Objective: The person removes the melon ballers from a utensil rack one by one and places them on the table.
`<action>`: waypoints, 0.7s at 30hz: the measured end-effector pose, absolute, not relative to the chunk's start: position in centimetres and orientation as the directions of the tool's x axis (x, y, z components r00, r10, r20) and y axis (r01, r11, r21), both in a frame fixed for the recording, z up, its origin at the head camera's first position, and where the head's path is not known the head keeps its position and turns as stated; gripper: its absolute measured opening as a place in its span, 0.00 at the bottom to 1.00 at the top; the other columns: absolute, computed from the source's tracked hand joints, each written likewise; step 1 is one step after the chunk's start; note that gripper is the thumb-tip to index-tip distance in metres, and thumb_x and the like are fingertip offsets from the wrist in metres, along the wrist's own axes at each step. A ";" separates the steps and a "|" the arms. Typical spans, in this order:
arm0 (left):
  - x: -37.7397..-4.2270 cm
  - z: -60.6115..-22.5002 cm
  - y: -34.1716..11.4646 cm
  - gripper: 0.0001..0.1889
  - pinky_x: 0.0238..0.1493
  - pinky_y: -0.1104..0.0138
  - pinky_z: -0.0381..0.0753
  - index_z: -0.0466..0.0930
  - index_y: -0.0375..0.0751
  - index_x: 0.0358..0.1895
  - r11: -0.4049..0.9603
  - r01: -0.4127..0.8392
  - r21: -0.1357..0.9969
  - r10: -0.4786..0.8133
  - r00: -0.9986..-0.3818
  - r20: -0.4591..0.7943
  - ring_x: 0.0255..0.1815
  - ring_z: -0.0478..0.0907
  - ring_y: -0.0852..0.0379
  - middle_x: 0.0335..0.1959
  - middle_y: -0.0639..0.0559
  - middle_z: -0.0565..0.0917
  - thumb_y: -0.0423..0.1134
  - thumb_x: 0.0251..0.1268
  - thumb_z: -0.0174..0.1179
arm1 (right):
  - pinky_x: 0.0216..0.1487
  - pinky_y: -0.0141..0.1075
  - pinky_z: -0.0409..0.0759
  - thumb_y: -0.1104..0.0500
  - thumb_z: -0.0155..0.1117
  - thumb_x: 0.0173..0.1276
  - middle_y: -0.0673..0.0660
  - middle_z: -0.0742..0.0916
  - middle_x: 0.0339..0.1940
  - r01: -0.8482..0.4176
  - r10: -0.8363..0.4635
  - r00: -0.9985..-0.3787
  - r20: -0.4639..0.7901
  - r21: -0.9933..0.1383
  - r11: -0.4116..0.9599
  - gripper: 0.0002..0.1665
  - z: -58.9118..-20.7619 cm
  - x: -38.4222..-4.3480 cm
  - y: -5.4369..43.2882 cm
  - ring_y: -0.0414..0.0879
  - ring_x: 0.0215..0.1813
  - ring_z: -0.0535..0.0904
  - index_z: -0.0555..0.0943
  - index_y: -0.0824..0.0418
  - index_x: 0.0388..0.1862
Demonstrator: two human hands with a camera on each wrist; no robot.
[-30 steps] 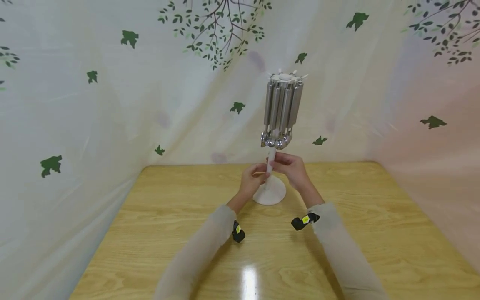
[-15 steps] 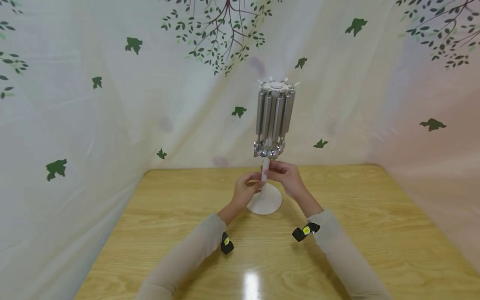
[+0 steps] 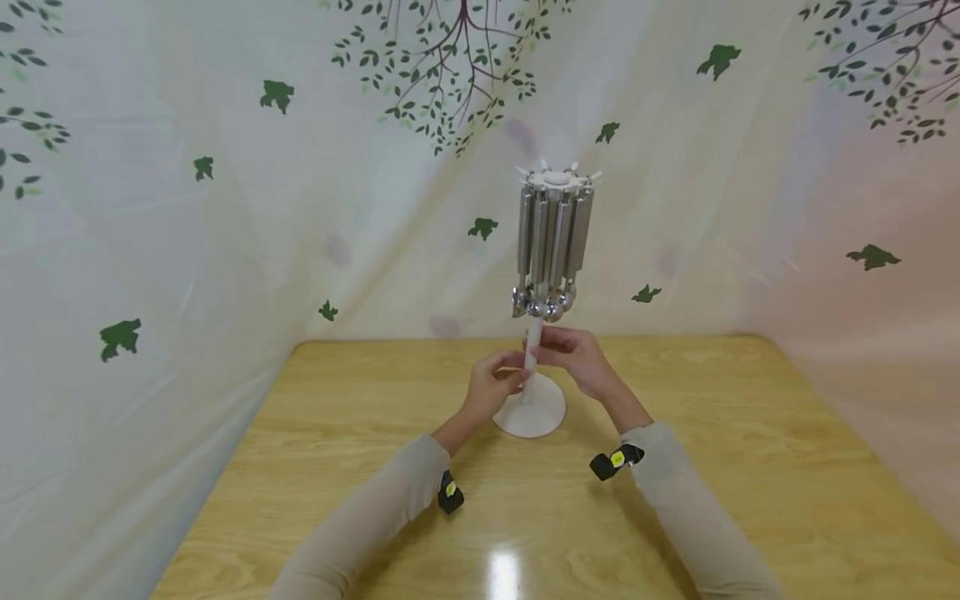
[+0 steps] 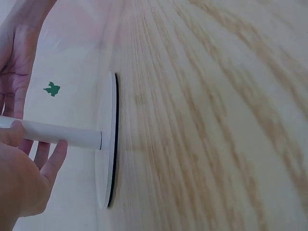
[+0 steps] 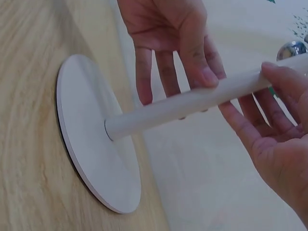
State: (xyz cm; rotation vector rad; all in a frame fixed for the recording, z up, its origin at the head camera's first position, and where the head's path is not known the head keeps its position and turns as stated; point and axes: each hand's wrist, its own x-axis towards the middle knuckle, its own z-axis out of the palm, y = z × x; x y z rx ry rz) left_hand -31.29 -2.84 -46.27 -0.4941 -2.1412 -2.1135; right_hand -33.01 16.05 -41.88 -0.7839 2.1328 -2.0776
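Observation:
A white cutlery stand (image 3: 534, 333) with a round base (image 3: 543, 417) stands on the table. Silver cutlery (image 3: 555, 237) hangs in a ring from its white top, handles up and rounded ends down. My left hand (image 3: 491, 387) grips the lower pole between thumb and fingers, just above the base. Slightly higher, my right hand (image 3: 581, 358) holds the same pole from the other side. In the right wrist view the thumbs lie on the near side of the white pole (image 5: 163, 109), fingers behind it. The base (image 4: 107, 178) sits flat on the wood in the left wrist view.
The light wooden table (image 3: 360, 417) ends at a back edge just behind the stand. A pale cloth backdrop (image 3: 390, 250) with leaf prints hangs around the back and sides. Black wrist cameras (image 3: 450, 493) are strapped at both sleeves.
The stand, with both hands on its pole, has shifted a little to the left and nearer, mostly in the first half second. The hold of both hands looks the same.

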 end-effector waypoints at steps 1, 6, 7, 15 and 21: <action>-31.3 -46.3 -2.9 0.13 0.43 0.56 0.91 0.82 0.26 0.53 -0.010 0.290 0.957 0.170 -0.943 0.287 0.46 0.88 0.36 0.48 0.29 0.84 0.23 0.67 0.63 | 0.55 0.35 0.87 0.69 0.64 0.72 0.72 0.86 0.56 -0.314 -0.405 -0.863 0.303 -0.949 -0.039 0.24 -42.0 -33.1 16.2 0.40 0.50 0.88 0.74 0.82 0.61; -31.2 -46.2 -3.1 0.13 0.44 0.58 0.91 0.81 0.27 0.53 0.005 0.290 0.957 0.189 -0.940 0.284 0.47 0.87 0.36 0.50 0.29 0.84 0.24 0.67 0.63 | 0.55 0.37 0.88 0.68 0.66 0.70 0.70 0.87 0.54 -0.338 -0.435 -0.842 0.318 -0.941 -0.032 0.23 -42.2 -33.5 16.5 0.42 0.50 0.89 0.77 0.79 0.60; -31.2 -46.2 -3.0 0.13 0.44 0.58 0.91 0.81 0.27 0.53 0.005 0.293 0.956 0.192 -0.939 0.287 0.48 0.87 0.37 0.50 0.29 0.84 0.24 0.67 0.63 | 0.55 0.37 0.88 0.67 0.67 0.70 0.69 0.88 0.54 -0.350 -0.439 -0.838 0.323 -0.936 -0.021 0.22 -42.2 -33.5 16.6 0.43 0.51 0.89 0.78 0.78 0.60; -31.1 -46.4 -3.2 0.13 0.49 0.57 0.90 0.83 0.27 0.52 0.028 0.346 0.938 0.182 -0.924 0.336 0.50 0.86 0.41 0.50 0.31 0.85 0.24 0.66 0.65 | 0.55 0.38 0.88 0.67 0.67 0.71 0.65 0.90 0.51 -0.443 -0.485 -0.792 0.372 -0.896 0.036 0.17 -42.0 -33.8 17.0 0.43 0.52 0.88 0.82 0.73 0.56; -31.1 -44.9 -3.9 0.16 0.58 0.55 0.87 0.81 0.27 0.56 0.073 0.350 0.934 0.165 -0.928 0.335 0.55 0.84 0.34 0.52 0.29 0.85 0.25 0.66 0.65 | 0.54 0.38 0.88 0.69 0.67 0.69 0.72 0.88 0.52 -0.440 -0.484 -0.793 0.370 -0.897 0.036 0.18 -41.8 -34.0 17.2 0.42 0.53 0.87 0.82 0.74 0.56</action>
